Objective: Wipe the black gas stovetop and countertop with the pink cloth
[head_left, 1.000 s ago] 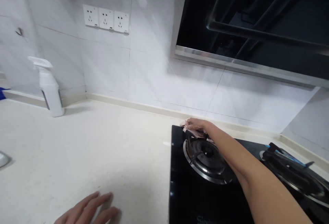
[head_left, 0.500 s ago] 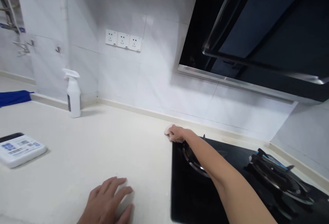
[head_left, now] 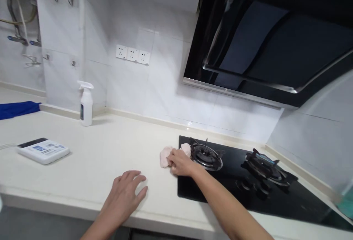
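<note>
My right hand [head_left: 180, 162] is closed on a pale pink cloth [head_left: 165, 157], pressed down at the left edge of the black gas stove [head_left: 220, 188]. Part of the cloth sticks out on the counter side, and another fold lies over the stove's edge beside the left burner [head_left: 206, 156]. My left hand [head_left: 125, 192] rests near the front of the white countertop [head_left: 116, 148], fingers spread, holding nothing.
A white spray bottle [head_left: 86, 107] stands at the back left by the wall. A white device with a label [head_left: 44, 151] lies on the left, beyond it a blue cloth [head_left: 19, 109]. The black range hood [head_left: 248, 49] overhangs the stove, which has a right burner [head_left: 266, 166].
My right hand has drawn the cloth from the stove's back left corner toward me along its left edge. My left hand stays open. The view has shifted, showing the counter's front edge.
</note>
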`<state>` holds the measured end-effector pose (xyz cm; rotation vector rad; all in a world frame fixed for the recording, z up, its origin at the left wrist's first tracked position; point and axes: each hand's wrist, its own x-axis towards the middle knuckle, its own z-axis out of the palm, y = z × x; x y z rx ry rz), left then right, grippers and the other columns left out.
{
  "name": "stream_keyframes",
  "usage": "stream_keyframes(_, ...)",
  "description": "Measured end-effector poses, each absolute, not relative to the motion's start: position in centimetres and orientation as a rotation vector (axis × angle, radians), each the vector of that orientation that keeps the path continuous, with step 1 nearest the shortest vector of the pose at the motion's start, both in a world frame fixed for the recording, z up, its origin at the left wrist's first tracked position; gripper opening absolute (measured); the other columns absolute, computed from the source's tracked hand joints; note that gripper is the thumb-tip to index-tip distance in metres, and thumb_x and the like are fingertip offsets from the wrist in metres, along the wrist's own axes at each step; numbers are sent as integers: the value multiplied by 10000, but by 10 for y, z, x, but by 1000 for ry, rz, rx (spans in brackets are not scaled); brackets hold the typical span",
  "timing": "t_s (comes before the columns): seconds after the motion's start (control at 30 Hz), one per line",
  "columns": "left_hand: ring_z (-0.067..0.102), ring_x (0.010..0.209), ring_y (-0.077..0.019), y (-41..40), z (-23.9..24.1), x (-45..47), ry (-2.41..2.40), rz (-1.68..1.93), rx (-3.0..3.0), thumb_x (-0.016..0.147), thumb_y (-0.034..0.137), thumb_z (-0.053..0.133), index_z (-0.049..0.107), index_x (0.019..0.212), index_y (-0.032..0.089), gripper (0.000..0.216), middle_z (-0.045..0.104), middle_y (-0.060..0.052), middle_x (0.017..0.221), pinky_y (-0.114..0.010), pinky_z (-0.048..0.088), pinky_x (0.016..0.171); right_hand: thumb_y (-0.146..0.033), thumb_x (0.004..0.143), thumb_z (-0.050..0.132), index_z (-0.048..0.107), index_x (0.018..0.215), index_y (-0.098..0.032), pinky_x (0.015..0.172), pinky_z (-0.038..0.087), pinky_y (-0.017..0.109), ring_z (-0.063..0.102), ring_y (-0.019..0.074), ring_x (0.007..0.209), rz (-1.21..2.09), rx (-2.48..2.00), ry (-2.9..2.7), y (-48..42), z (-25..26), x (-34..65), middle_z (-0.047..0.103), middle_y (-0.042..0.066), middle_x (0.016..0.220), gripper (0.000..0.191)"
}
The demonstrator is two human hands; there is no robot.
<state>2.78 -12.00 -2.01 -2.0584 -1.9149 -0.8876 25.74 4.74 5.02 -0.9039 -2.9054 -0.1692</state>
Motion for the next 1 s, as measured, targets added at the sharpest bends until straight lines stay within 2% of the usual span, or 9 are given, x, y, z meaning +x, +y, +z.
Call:
stream_keyframes(0.1, 603, 1262, -294, -117, -24, 24, -1912, -859, -2059, 933, 352, 548, 750, 1145, 282, 301, 712, -93, 1297, -460, 462, 1006, -193, 825, 632, 641, 1016, -229, 927, 361, 368, 522, 224, 1039, -198, -854, -2793, -3, 43, 278, 580, 65, 1122, 195)
stream_keyframes(0.23, 601, 1281, -297, -115, -23, 22, -1928, -812, -2075, 941, 382, 534, 746, 1173, 277, 332, 710, -93, 1319, -466, 456, 1020, -250, 860, 633, 620, 1114, -255, 888, 364, 370, 556, 231, 1039, -112, -967, -2599, -47, 34, 337, 609, 52, 1151, 254)
stream_keyframes(0.4, 599, 1282, -284, -116, -16, 26, -1954, -756, -2066, 934, 371, 536, 739, 1173, 277, 328, 711, -86, 1319, -440, 450, 1017, -429, 1006, 493, 548, 1387, -290, 924, 378, 407, 611, 251, 1072, -108, -1383, -2351, -52, 20, 452, 653, 80, 1251, 410)
stream_keyframes(0.53, 586, 1284, -284, -120, -5, 34, -2010, -701, -2065, 933, 349, 517, 732, 1180, 262, 338, 698, -92, 1340, -447, 433, 1025, -566, 1026, 405, 556, 1388, -275, 965, 374, 443, 573, 306, 1228, -250, -1566, -2267, -44, 9, 500, 628, 120, 1384, 489)
stream_keyframes(0.6, 576, 1288, -288, -123, -1, 37, -2029, -674, -2074, 937, 345, 499, 726, 1192, 246, 355, 687, -104, 1356, -458, 421, 1033, -576, 1008, 437, 577, 1347, -250, 936, 382, 427, 568, 315, 1216, -298, -1622, -2243, -43, 7, 491, 643, 132, 1343, 491)
stream_keyframes(0.73, 573, 1261, -301, -124, 4, 38, -2028, -635, -2089, 947, 357, 459, 718, 1210, 234, 389, 678, -114, 1357, -472, 415, 1019, -466, 959, 552, 641, 1216, -227, 865, 369, 398, 571, 303, 1076, -340, -1663, -2198, -46, 11, 430, 647, 132, 1219, 362)
stream_keyframes(1.0, 564, 1307, -326, -116, 0, 28, -2035, -641, -2082, 936, 470, 432, 705, 1264, 252, 479, 652, -127, 1386, -495, 437, 1038, -487, 857, 680, 613, 1109, -264, 848, 358, 407, 504, 275, 1028, -140, -1281, -2358, -82, 13, 310, 592, 75, 1192, 343)
